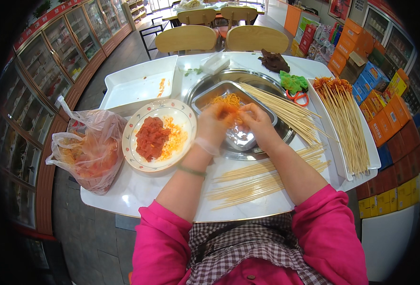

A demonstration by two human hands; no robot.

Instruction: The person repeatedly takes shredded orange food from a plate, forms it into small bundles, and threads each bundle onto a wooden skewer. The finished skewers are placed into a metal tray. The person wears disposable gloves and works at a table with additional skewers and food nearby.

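My left hand [212,120], in a clear plastic glove, is closed around orange food shreds [227,115] over a rectangular metal pan [243,141]. My right hand [257,121] meets it there, thumb and fingers pinched at the same shreds; blur hides the fine detail. More thin orange shreds [227,99] lie at the pan's far end. Bamboo skewers [284,110] rest across the pan's right rim, and more loose skewers [249,185] lie on the white table under my right forearm. Left of my hands, a patterned plate [131,142] holds red raw meat pieces [151,139] and orange oily residue.
The pan sits in a round steel tray [192,91]. At right, a white tray [375,160] holds loaded skewers [341,117]. Nearby lie red-handled scissors [299,99], green plastic [293,82] and a dark brown cloth [274,62]. Leftward are a white tray [135,85] and a filled plastic bag [92,149].
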